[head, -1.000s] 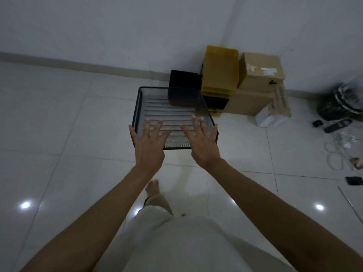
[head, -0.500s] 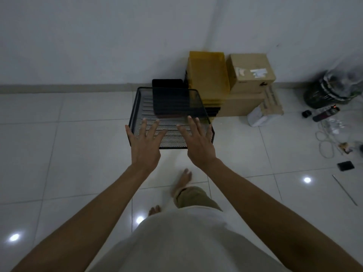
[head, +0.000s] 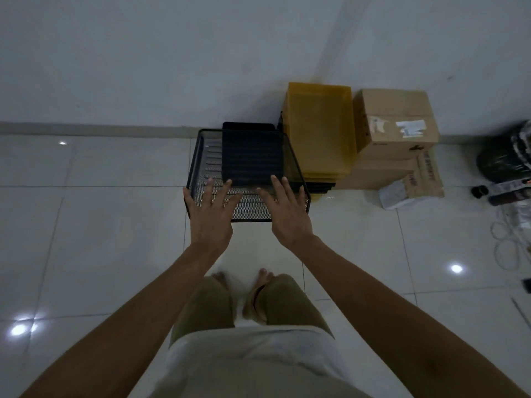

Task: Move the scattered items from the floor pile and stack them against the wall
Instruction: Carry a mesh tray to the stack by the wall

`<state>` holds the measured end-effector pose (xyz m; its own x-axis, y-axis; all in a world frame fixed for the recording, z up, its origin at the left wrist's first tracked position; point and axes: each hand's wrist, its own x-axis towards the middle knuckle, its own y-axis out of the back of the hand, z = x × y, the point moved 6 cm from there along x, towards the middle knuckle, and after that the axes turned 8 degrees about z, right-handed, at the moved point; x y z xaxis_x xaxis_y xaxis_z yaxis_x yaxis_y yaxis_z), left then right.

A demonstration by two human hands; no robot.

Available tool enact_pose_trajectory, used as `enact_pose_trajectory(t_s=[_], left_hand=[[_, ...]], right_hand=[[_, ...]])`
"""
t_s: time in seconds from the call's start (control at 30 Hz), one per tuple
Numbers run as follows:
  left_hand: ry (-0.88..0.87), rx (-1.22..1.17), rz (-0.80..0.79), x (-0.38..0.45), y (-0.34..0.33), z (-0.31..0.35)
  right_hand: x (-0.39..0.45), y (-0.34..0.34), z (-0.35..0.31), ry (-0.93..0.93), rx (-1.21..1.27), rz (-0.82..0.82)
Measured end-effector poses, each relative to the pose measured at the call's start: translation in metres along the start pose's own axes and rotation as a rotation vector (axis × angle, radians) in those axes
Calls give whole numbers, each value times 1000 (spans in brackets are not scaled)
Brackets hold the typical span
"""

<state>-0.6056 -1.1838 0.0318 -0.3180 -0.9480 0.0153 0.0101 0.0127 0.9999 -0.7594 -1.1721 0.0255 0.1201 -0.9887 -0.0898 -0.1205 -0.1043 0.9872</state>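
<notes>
Hands first: my left hand [head: 211, 216] and right hand [head: 288, 216] carry the black mesh tray [head: 201, 168] with fingers straight and spread on its near edge, above the floor [head: 100, 225], over a black tray [head: 247, 127] by the wall [head: 143, 53].

Glossy white floor tiles [head: 115, 225] reflect ceiling lights at eight and three o'clock. White wall [head: 143, 53] and grey skirting [head: 86, 128] run across twelve o'clock.
</notes>
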Motion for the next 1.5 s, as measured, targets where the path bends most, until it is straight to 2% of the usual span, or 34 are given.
enact_pose_trajectory(t_s=[0.2, 0.4, 0.67, 0.8, 0.9, 1.03, 1.4, 1.5], left_hand=[[-28, 27, -3, 58, -97, -21], [-43, 67, 9, 109, -242, -42], [-116, 25, 224, 172, -415, -44], [-101, -30, 245, 185, -476, -36], [-87, -48, 236, 200, -502, -32], [-2, -97, 136, 210, -519, -30], [93, -112, -35, 234, -553, -27], [88, -232, -114, 238, -554, -34]], right_hand=[[69, -96, 18, 21, 37, -10], [136, -231, 40, 19, 43, 32], [208, -387, 88, 52, 2, 145], [225, -444, 108, 34, -27, 193], [236, -466, 121, -7, -44, 181], [240, -473, 132, -53, -51, 173], [251, -501, 160, -109, 137, 138], [251, -502, 162, -102, 175, 113]])
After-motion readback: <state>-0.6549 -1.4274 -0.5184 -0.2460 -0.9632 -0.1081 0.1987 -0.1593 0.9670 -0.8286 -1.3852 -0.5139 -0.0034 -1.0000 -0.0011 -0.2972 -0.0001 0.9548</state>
